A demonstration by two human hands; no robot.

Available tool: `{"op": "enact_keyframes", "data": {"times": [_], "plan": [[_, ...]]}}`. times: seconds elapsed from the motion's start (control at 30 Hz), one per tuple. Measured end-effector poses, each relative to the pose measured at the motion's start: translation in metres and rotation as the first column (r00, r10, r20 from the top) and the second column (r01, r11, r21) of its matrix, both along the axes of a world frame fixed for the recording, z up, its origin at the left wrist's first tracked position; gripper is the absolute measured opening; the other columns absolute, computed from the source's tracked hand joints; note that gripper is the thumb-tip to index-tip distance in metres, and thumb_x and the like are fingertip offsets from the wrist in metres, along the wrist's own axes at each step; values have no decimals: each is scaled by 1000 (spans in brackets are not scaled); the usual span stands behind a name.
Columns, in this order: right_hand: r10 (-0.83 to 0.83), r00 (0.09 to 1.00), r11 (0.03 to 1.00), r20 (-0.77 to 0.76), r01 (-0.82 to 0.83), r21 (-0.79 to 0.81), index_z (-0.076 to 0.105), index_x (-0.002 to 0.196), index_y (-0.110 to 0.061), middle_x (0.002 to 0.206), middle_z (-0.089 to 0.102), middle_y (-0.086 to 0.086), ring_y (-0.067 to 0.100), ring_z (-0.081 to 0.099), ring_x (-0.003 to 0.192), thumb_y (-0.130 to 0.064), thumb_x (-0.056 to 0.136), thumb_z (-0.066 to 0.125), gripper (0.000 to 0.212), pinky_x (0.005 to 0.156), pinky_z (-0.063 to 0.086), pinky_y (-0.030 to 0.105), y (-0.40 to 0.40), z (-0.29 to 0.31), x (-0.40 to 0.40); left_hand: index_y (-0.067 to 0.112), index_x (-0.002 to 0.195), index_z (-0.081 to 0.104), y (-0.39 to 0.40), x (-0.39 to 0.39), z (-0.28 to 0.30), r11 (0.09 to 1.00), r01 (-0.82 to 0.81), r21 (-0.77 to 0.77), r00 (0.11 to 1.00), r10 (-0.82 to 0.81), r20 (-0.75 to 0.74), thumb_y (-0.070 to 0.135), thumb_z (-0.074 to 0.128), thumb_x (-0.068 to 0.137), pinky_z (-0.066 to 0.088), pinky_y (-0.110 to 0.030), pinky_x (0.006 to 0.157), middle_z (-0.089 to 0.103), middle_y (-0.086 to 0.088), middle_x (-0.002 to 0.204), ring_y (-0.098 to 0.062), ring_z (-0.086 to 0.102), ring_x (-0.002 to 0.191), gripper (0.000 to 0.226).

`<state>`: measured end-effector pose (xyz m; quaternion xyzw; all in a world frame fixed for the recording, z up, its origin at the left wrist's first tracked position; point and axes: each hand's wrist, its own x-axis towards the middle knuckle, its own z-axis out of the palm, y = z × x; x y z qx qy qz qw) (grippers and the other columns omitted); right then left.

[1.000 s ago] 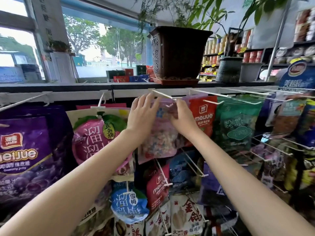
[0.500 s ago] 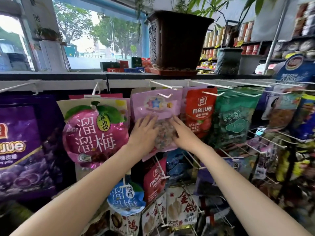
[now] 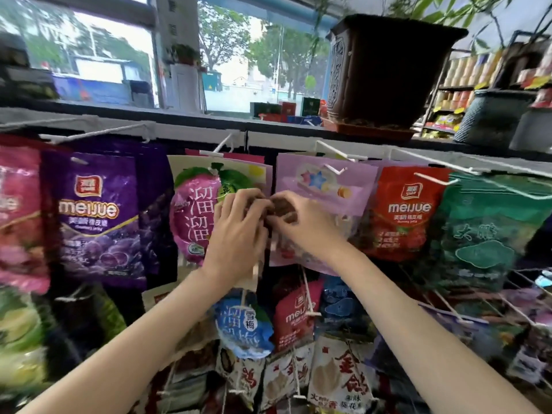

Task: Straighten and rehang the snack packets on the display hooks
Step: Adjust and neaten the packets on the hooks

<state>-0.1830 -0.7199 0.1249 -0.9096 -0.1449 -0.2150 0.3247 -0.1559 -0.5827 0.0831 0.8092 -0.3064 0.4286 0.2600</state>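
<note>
My left hand [image 3: 239, 231] and my right hand [image 3: 304, 225] meet fingertip to fingertip in the gap between two hanging packets. The left hand's curled fingers lie on the right edge of the pink plum packet [image 3: 194, 210]. The right hand's fingers curl at the left edge of the lilac candy packet [image 3: 337, 186], which hangs on a white hook [image 3: 334, 150]. Something dark brown shows between the fingertips, too blurred to identify. Both forearms reach up from the bottom of the view.
A purple meijue packet [image 3: 98, 222] hangs left, a red meijue packet [image 3: 409, 216] and a green packet [image 3: 490, 234] right. Lower rows hold a blue plum packet [image 3: 242, 327] and several more. White hooks jut out towards me. A brown plant pot [image 3: 388, 70] stands on the ledge above.
Both hands left the front of the lilac packet and moved up and left to its left edge, fingers now curled. The view has swung to the left.
</note>
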Motion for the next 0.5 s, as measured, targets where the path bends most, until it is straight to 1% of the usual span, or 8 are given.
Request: {"op": "enact_keyframes", "data": {"times": [0.1,0.2,0.27,0.3,0.37,0.4,0.47,0.5], "plan": [[52,998,997,-43,-49,66,46,130,-11,120,62,6,18,58,110,-26,88,62,48,85,45,20,27,1,14,6,107,58,30,-6,-7,992,-128,20,986,130,-105,16,40,77,36,-38,91,51,-13,115,-24,39,105,36],[41,997,992,-58,-34,121,43,134,-6,129,56,8,20,54,118,-30,89,60,54,84,38,14,45,2,23,5,115,53,55,-11,-12,976,-219,-19,951,209,-227,12,44,77,37,-41,94,47,-12,122,-24,39,110,40],[50,998,991,-34,-46,124,49,130,-2,125,58,7,18,54,115,-27,90,59,48,86,36,14,51,4,25,4,120,49,65,-13,-13,966,-249,-73,929,216,-300,3,52,79,34,-39,98,44,-12,127,-27,40,113,42],[64,998,989,-8,-63,134,54,124,0,118,61,4,15,57,107,-25,90,59,43,86,38,13,52,6,25,3,122,47,68,-14,-13,962,-255,-94,922,213,-325,1,54,79,31,-35,100,43,-12,129,-27,39,116,44],[96,995,986,16,-97,132,65,107,0,94,66,3,7,58,78,-21,90,59,27,72,42,16,52,10,23,3,126,45,71,-16,-10,959,-254,-126,921,199,-335,-1,55,80,25,-29,103,41,-12,132,-27,37,120,47],[107,994,985,13,-108,131,68,96,0,80,65,3,2,55,63,-19,90,59,22,64,41,17,50,12,22,3,127,44,71,-17,-6,960,-241,-142,926,183,-331,-1,55,80,24,-28,104,41,-12,132,-26,36,122,48],[108,994,985,-2,-107,136,67,81,-2,60,57,-4,-6,48,45,-17,90,59,20,51,34,8,46,19,21,5,129,43,70,-16,4,965,-208,-162,939,151,-309,1,54,82,25,-30,103,41,-12,133,-27,36,122,48],[96,995,988,-3,-95,118,67,77,0,55,51,-7,-7,45,41,-17,90,60,22,47,32,8,45,23,20,5,129,43,69,-14,10,967,-193,-166,947,139,-289,2,53,83,26,-30,103,41,-11,134,-27,36,121,47]]}}
